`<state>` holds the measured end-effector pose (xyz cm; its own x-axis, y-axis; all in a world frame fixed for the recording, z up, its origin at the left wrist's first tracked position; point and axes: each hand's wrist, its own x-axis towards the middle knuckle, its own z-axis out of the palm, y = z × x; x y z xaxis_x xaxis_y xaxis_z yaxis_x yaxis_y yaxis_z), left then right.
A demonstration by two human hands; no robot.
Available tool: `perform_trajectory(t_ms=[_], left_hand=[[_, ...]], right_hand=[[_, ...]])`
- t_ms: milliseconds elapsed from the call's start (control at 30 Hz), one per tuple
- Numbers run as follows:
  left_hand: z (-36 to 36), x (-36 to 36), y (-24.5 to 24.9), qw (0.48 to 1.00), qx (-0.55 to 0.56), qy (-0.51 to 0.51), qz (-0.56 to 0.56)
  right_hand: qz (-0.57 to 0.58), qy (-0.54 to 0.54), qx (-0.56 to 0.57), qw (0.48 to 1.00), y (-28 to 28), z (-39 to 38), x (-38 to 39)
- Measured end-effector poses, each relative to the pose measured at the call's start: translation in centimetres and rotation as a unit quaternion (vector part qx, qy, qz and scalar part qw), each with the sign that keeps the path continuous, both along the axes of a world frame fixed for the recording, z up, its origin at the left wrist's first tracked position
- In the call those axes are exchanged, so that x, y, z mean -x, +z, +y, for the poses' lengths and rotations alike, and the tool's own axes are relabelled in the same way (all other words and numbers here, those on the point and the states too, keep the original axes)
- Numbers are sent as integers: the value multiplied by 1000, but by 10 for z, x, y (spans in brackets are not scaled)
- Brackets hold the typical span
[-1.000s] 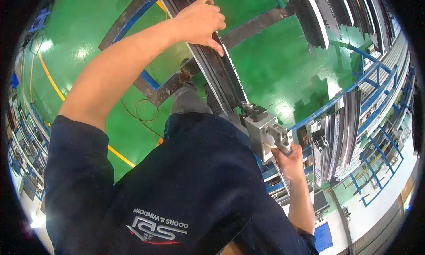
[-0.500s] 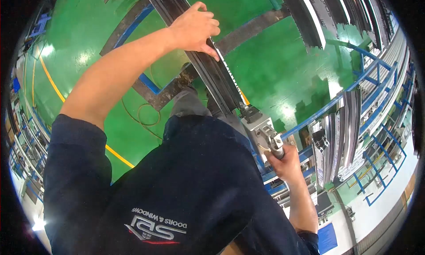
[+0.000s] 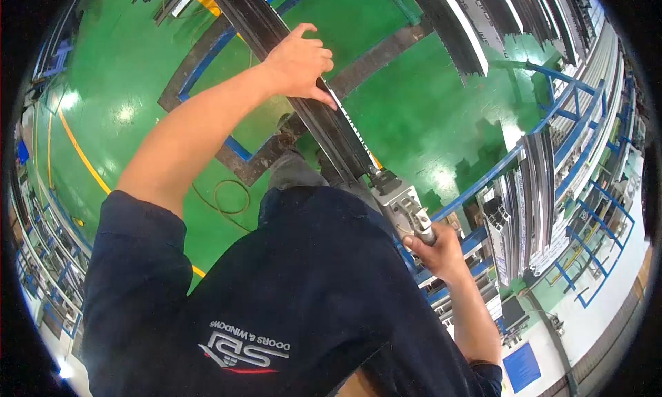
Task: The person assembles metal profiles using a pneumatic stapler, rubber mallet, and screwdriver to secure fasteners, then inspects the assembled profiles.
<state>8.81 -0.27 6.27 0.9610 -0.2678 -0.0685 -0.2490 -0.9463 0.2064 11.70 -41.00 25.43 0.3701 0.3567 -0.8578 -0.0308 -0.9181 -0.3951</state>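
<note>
My left hand (image 3: 300, 64) lies over a long black profile (image 3: 324, 121), its thumb along the right edge and its fingers bent. The profile runs diagonally from the top of the view down to a metal tool (image 3: 403, 207), whose dark head touches or nearly touches the profile's lower end. Low on the right, my right hand (image 3: 438, 251) is wrapped round the tool's grey handle. Part of the handle is hidden by that hand.
Blue racks (image 3: 476, 186) with stacked profiles (image 3: 527, 204) stand at the right. More dark profiles (image 3: 455, 31) hang over the upper right. A dark-and-blue frame (image 3: 241, 152) is on the green floor (image 3: 407, 114), beside a coiled hose (image 3: 231, 198).
The view has shifted slightly. In it, the profile's lower end, the tool and my right hand sit a little further left; my left hand is slightly lower. Both holds look unchanged.
</note>
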Motion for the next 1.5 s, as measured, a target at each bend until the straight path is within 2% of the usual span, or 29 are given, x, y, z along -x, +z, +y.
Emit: perform_trajectory(t_ms=[33, 100, 233, 367, 1000, 1200, 1267, 1300, 1367, 1500], left_hand=[[0, 1, 1, 1000, 1, -3, -1], [0, 2, 2, 1000, -1, 6, 13], [0, 3, 0, 1000, -1, -1, 14], [2, 3, -2, 1000, 7, -4, -10], [0, 8, -10, 998, 43, -7, -44], [0, 8, -10, 998, 40, -1, -47], [1, 7, -7, 999, 29, -2, -40], [0, 7, -6, 999, 19, -3, -34], [-1, 7, -9, 999, 18, 0, -34], [-1, 7, -7, 999, 17, 1, -40]], right_hand=[[-1, -3, 1, 1000, -4, -10, 3], [110, -161, -103, 975, -10, -21, 10], [97, -135, -67, 984, -5, -14, 12], [55, -103, -85, 990, -4, -9, 13], [23, -80, -42, 996, -4, -6, 20], [79, -120, -37, 989, -1, -9, 20], [-7, 71, -88, 994, -1, -22, 27], [-5, 70, -88, 994, 1, -18, 32], [-100, 46, 15, 994, 9, 1, 37], [-143, 43, -14, 989, 8, 7, 38]])
